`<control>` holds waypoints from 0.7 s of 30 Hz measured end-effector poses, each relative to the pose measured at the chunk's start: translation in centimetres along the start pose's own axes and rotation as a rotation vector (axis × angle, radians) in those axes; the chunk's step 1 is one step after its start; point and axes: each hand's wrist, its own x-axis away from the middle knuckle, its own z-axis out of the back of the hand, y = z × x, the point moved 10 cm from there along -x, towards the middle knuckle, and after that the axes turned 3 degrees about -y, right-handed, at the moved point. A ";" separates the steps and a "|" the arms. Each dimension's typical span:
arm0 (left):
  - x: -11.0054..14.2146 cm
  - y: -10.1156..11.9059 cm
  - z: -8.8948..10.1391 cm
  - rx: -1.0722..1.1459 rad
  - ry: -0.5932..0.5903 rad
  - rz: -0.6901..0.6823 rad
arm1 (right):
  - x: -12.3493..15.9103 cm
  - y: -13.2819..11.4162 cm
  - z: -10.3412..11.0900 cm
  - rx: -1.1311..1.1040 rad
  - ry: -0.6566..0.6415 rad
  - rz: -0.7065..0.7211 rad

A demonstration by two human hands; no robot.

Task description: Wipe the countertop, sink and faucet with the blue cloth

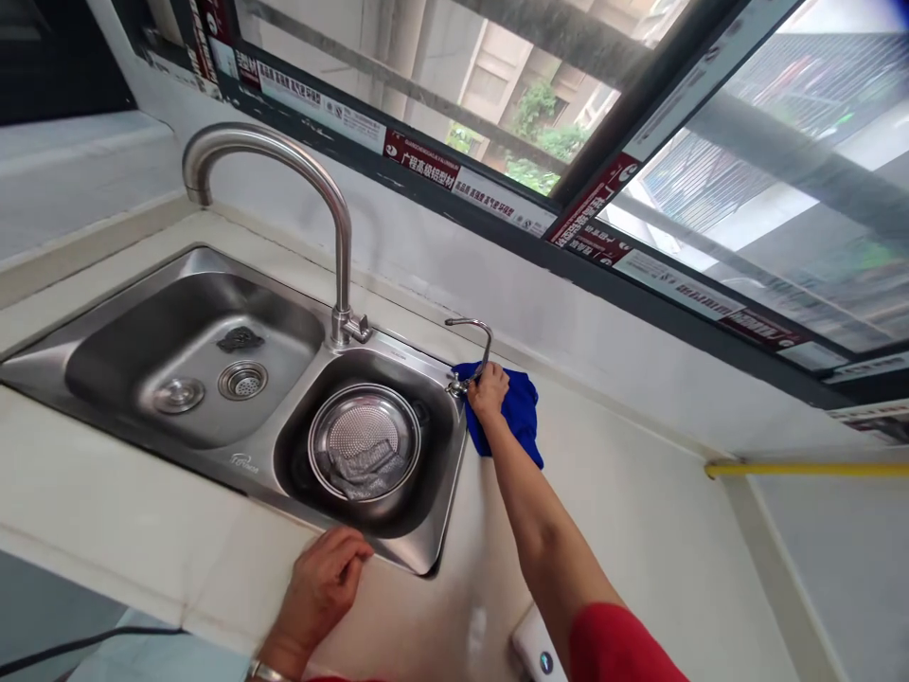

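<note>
My right hand (490, 389) reaches to the far right corner of the sink, its fingers closed on a blue cloth (522, 409). The cloth hangs spread over the counter behind and beside the hand. Right at these fingers stands a small thin faucet (472, 322); whether the cloth wraps its stem is hidden. Near the front rim of the right basin rests my left hand (325, 580), fingers curled in with nothing visible in them. Inside that basin sits a round metal strainer (327, 431) with a crumpled grey cloth (367, 471) on it.
The left basin (284, 355) holds a drain (242, 380), a metal strainer cap (179, 395) and a dark scrubber (240, 339). A tall curved faucet (342, 256) rises between the basins. A white device (538, 649) lies at the counter's front edge. A yellow pipe (802, 469) runs along the right wall.
</note>
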 end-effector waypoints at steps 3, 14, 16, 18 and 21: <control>0.0 0.0 -0.1 0.008 -0.007 0.003 | -1.0 0.4 0.0 -0.020 0.011 0.031; 0.1 -0.2 -0.2 0.010 -0.011 0.021 | -1.9 2.8 0.1 -0.039 0.033 -0.049; 0.1 -0.3 -0.3 0.009 -0.007 0.020 | -1.5 2.4 -0.2 -0.042 0.040 -0.028; 0.1 -0.3 -0.3 0.010 -0.007 0.016 | -0.9 1.9 -0.3 -0.045 0.047 0.007; 0.2 -0.4 -0.3 0.010 -0.011 0.014 | 0.2 1.3 -0.3 -0.037 0.055 0.028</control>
